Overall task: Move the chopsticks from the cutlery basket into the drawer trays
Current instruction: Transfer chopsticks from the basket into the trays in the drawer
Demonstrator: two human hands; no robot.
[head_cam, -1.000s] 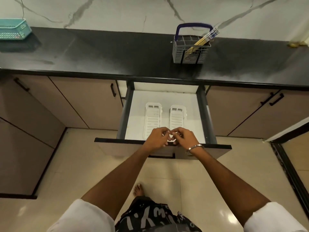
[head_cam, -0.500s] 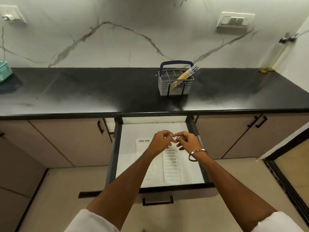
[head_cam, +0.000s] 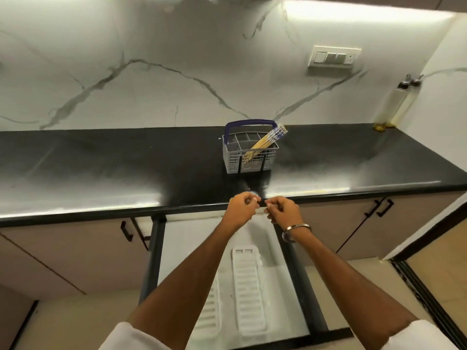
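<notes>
A bundle of yellow chopsticks (head_cam: 265, 142) with blue patterned tops leans to the right in a grey cutlery basket (head_cam: 249, 160) with a blue handle, standing on the black counter. Below it the drawer (head_cam: 154, 251) is pulled out, with two white slotted trays inside: the right tray (head_cam: 249, 291) in full view, the left tray (head_cam: 209, 315) partly hidden under my left forearm. My left hand (head_cam: 240, 208) and my right hand (head_cam: 283, 210) hover side by side over the counter's front edge, short of the basket. Their fingers are curled and hold nothing.
The black counter (head_cam: 101, 168) runs across the whole view against a marble wall. Two oil bottles (head_cam: 390, 107) stand in the back right corner, under a switch plate (head_cam: 333, 58). Cabinet doors with black handles (head_cam: 126, 231) flank the drawer.
Both hands have risen from the drawer's front, over the trays, up to the counter's edge. The view has tilted upward, showing more wall.
</notes>
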